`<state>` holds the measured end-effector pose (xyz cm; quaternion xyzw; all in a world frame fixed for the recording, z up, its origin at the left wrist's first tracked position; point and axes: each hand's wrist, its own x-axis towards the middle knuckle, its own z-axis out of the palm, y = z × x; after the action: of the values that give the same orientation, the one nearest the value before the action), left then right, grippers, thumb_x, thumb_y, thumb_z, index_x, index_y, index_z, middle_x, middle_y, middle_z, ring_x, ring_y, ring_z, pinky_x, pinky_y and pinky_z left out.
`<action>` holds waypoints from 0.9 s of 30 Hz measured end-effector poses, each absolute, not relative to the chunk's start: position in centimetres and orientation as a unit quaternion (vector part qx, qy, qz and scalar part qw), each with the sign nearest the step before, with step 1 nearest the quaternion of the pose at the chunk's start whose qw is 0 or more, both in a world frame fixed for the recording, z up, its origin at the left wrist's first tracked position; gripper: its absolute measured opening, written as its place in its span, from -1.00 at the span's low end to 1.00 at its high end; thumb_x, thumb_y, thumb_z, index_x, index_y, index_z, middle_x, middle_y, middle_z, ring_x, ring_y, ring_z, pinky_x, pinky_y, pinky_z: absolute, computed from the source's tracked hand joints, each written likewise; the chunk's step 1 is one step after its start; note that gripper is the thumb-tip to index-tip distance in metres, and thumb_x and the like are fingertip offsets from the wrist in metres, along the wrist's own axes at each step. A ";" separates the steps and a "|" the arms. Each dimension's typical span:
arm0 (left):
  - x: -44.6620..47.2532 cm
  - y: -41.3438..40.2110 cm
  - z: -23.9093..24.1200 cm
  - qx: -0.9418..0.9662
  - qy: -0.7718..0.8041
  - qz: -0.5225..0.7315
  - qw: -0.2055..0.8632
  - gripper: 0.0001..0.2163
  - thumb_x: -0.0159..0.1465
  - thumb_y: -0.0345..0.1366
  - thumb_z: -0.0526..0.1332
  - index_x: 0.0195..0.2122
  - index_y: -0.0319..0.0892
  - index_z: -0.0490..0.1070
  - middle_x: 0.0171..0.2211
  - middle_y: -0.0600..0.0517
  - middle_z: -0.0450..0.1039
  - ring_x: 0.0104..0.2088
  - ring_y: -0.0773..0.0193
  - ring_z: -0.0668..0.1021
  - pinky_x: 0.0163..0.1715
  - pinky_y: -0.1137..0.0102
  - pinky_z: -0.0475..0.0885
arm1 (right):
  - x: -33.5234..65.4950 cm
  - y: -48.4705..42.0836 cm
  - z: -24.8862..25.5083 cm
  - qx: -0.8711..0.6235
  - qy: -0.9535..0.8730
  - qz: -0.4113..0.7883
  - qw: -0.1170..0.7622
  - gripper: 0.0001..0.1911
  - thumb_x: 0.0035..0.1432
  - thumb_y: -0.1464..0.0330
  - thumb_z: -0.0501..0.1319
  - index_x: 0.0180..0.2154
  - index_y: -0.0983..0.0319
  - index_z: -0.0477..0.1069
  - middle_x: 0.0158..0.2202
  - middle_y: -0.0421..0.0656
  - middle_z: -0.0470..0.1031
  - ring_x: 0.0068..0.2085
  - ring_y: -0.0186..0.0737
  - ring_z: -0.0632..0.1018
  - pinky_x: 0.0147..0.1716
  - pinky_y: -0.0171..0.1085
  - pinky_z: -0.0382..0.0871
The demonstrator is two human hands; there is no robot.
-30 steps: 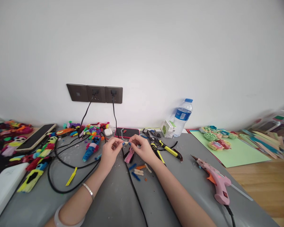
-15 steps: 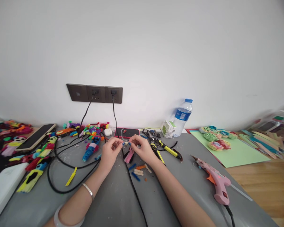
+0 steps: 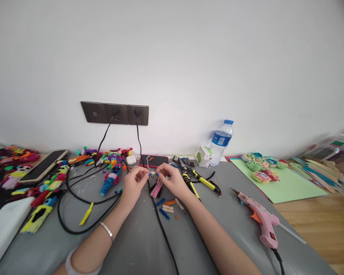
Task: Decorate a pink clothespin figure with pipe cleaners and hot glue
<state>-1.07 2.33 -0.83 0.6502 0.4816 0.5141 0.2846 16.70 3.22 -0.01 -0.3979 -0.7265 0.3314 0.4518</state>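
My left hand (image 3: pixel 134 186) and my right hand (image 3: pixel 173 182) meet at the middle of the grey table, thumbs and forefingers closed in a pinch. Between the fingertips shows a small cream-coloured piece (image 3: pixel 153 173), too small to make out fully; it looks fuzzy like pipe cleaner. Just below it, close to the right fingers, is a fuzzy pink piece (image 3: pixel 156 190) with dark parts beside it. Short pipe-cleaner pieces lie nearer me: blue (image 3: pixel 164 214), orange (image 3: pixel 170 203) and cream (image 3: pixel 168 209). A red-edged phone (image 3: pixel 157 160) lies behind my hands.
Yellow-and-black pliers (image 3: pixel 202 178) lie right of my hands, a pink glue gun (image 3: pixel 265 225) farther right. A water bottle (image 3: pixel 221 141) and small box (image 3: pixel 203 156) stand by the wall. Left are a looped black cable (image 3: pixel 74 231), pipe-cleaner figures (image 3: pixel 40 215) and a white device (image 3: pixel 8 229).
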 end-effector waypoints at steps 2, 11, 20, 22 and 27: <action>-1.1 2.3 -0.9 0.649 0.482 0.515 0.284 -0.91 0.19 -0.31 0.19 -0.37 -0.17 0.48 -0.44 0.05 0.45 -0.54 0.36 0.40 -0.58 0.49 0.25 | 16.7 3.2 0.0 -0.398 -0.726 0.332 0.452 -0.91 0.16 0.44 0.10 -0.33 0.21 0.38 -0.44 -0.23 0.41 -0.46 -0.31 0.41 -0.42 -0.33 0.27; -1.0 2.2 -0.7 0.647 0.480 0.520 0.284 -0.91 0.19 -0.31 0.20 -0.38 -0.17 0.47 -0.48 0.06 0.43 -0.54 0.35 0.40 -0.60 0.49 0.24 | 16.6 3.3 0.0 -0.400 -0.725 0.331 0.453 -0.91 0.15 0.45 0.10 -0.33 0.21 0.38 -0.45 -0.23 0.41 -0.46 -0.31 0.41 -0.43 -0.32 0.27; -1.1 2.3 -0.9 0.647 0.482 0.517 0.286 -0.90 0.20 -0.30 0.19 -0.37 -0.17 0.47 -0.44 0.05 0.45 -0.55 0.37 0.38 -0.59 0.49 0.25 | 16.7 3.2 0.0 -0.397 -0.727 0.332 0.451 -0.91 0.17 0.44 0.10 -0.33 0.21 0.37 -0.44 -0.22 0.41 -0.46 -0.30 0.42 -0.42 -0.32 0.28; -1.1 2.3 -0.8 0.648 0.481 0.518 0.284 -0.91 0.20 -0.30 0.19 -0.38 -0.17 0.47 -0.45 0.05 0.45 -0.55 0.37 0.38 -0.59 0.49 0.24 | 16.7 3.2 0.0 -0.396 -0.730 0.329 0.450 -0.91 0.17 0.44 0.10 -0.33 0.21 0.37 -0.45 -0.23 0.41 -0.46 -0.30 0.42 -0.42 -0.32 0.28; -1.0 2.3 -0.8 0.649 0.481 0.517 0.283 -0.90 0.20 -0.30 0.19 -0.38 -0.17 0.47 -0.44 0.05 0.46 -0.54 0.36 0.39 -0.59 0.49 0.25 | 16.7 3.3 0.0 -0.398 -0.727 0.329 0.453 -0.92 0.15 0.44 0.11 -0.34 0.21 0.37 -0.45 -0.23 0.41 -0.46 -0.30 0.42 -0.43 -0.33 0.28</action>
<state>-1.05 2.26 -0.75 0.6492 0.4811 0.5166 0.2833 16.68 3.28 0.04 -0.3976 -0.7269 0.3286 0.4534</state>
